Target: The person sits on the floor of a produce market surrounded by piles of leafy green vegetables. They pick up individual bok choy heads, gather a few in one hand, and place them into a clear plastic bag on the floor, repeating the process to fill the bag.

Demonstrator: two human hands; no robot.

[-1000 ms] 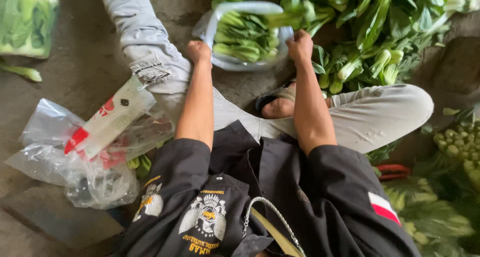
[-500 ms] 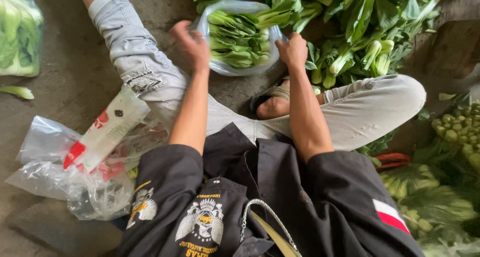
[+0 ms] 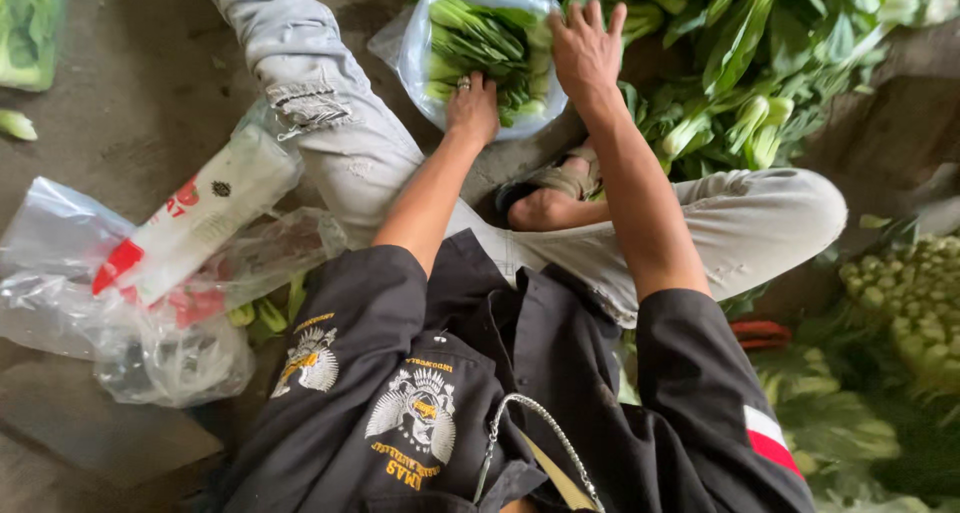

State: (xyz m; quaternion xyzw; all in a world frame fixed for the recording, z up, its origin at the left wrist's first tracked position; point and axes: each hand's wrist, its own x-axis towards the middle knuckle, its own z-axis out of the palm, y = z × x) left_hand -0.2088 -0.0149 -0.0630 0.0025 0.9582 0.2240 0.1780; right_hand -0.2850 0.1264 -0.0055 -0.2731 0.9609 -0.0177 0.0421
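At upper centre, the left hand (image 3: 472, 108) grips the clear plastic bag of leafy greens (image 3: 480, 43); the right hand (image 3: 585, 48) lies open, fingers spread, on its right edge.

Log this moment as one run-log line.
left hand: on rim of clear plastic bag of leafy greens | right hand: flat on bag's far edge | loose green leafy vegetable pile: right of bag

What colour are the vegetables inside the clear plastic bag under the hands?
Green, with paler stalks: the leafy vegetables in the clear plastic bag, seen in the head view.
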